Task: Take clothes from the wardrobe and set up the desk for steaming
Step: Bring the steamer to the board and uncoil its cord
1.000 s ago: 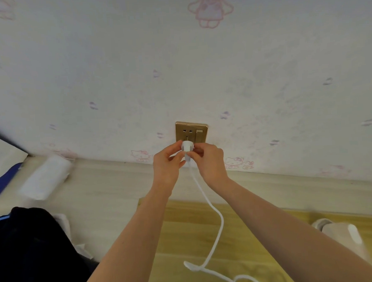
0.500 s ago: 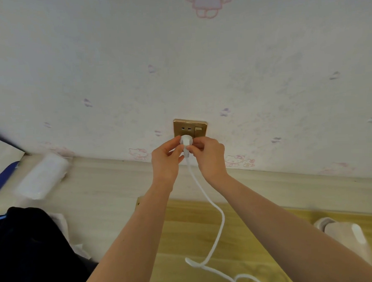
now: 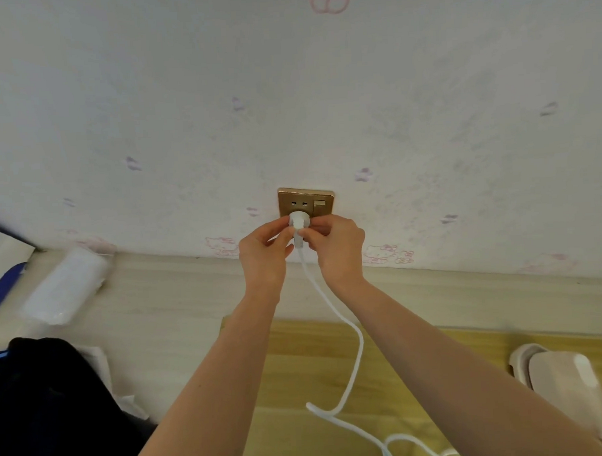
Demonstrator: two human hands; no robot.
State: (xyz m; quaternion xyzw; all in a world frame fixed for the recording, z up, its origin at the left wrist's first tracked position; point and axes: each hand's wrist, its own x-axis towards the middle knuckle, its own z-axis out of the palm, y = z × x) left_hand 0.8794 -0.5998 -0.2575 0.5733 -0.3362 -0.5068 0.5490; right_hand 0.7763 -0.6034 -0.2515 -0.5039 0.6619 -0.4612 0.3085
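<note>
Pinching the white plug [image 3: 298, 224] from both sides, the left hand [image 3: 264, 256] and right hand [image 3: 337, 248] are now pressing it against the gold wall socket [image 3: 306, 202] just above them, having lifted it there; the steamer [image 3: 562, 376] is probably getting power shortly.

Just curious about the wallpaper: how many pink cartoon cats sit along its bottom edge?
3, possibly more hidden: one left of the hands, two side by side right of them.
</note>
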